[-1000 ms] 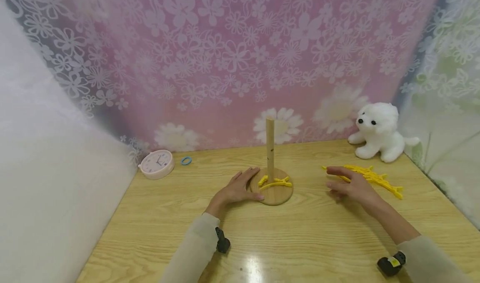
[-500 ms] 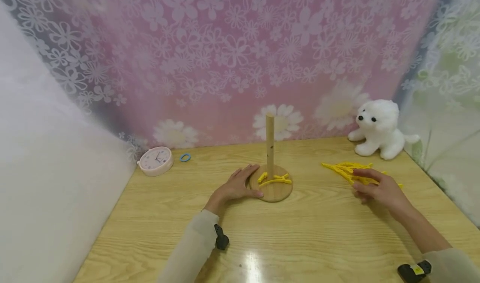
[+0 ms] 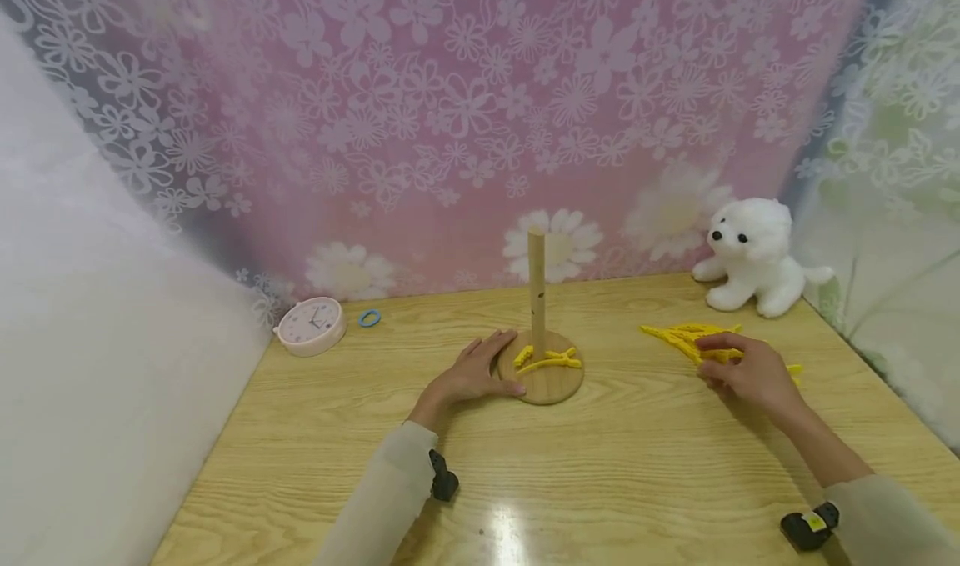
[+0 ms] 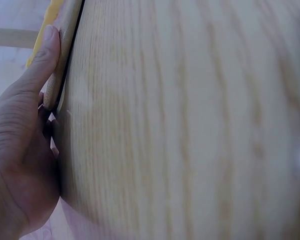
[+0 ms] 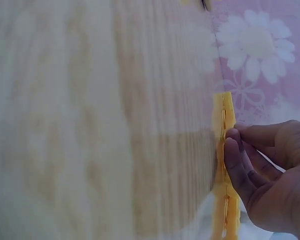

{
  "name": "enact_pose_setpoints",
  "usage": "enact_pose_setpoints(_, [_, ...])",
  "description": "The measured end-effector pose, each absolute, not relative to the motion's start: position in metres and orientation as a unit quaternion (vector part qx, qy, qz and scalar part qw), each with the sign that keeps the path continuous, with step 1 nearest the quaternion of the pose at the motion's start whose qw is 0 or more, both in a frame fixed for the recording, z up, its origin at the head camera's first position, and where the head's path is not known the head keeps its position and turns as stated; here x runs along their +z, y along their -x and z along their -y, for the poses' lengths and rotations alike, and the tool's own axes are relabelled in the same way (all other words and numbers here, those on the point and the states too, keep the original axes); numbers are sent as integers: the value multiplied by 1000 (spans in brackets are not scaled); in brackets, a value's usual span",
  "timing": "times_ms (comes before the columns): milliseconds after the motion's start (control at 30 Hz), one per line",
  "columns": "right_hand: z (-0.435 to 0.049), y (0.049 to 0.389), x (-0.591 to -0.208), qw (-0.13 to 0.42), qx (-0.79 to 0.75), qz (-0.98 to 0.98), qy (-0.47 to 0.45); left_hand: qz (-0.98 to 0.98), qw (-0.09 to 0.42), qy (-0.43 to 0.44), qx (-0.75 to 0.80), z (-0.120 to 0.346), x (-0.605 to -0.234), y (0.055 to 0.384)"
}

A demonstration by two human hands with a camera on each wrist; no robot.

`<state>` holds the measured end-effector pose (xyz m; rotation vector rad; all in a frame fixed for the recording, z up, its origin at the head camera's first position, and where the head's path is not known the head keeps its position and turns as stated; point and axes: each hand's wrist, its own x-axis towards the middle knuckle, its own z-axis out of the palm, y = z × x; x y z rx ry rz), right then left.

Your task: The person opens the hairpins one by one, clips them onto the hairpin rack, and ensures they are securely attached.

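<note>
A wooden stand (image 3: 537, 299), an upright pole on a round base, stands mid-table. Yellow branch-shaped pieces (image 3: 551, 363) lie on its base around the pole foot. My left hand (image 3: 472, 373) grips the base's left edge; in the left wrist view the thumb (image 4: 42, 62) lies along the rim and the other fingers are mostly hidden. To the right, my right hand (image 3: 746, 370) is at a pile of similar yellow pieces (image 3: 686, 338). Its thumb and index finger are slightly apart in the head view. In the right wrist view its fingertips meet a yellow piece (image 5: 224, 112).
A white toy dog (image 3: 753, 253) sits at the back right, behind the yellow pile. A pink clock (image 3: 311, 326) and a blue ring (image 3: 369, 318) lie at the back left. Flowered cloth (image 3: 450, 132) hangs along the table's back edge.
My right hand first moved right to the yellow pile, then shifted slightly back left, its fingertips over the pieces. My left hand stayed on the stand's base.
</note>
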<state>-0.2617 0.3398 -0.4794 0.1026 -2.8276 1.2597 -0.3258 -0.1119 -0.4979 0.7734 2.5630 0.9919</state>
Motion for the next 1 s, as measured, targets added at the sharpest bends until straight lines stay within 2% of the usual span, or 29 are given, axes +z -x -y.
enact_pose_setpoints(200, [-334, 262, -481, -5, 430, 903, -26, -888, 150, -269, 342, 113, -502, 327])
enact_pose_setpoints(333, [-328, 263, -482, -39, 476, 878, -46, -891, 146, -263, 339, 115, -503, 327])
enact_pose_setpoints(467, [-323, 265, -482, -52, 483, 871, -74, -894, 139, -265, 333, 116, -501, 328])
enact_pose_setpoints(833, [-322, 270, -486, -12, 366, 924, -108, -892, 147, -261, 339, 115, -499, 329])
enact_pose_setpoints(1000, [-320, 273, -485, -14, 328, 939, -104, -891, 145, -264, 339, 116, -501, 329])
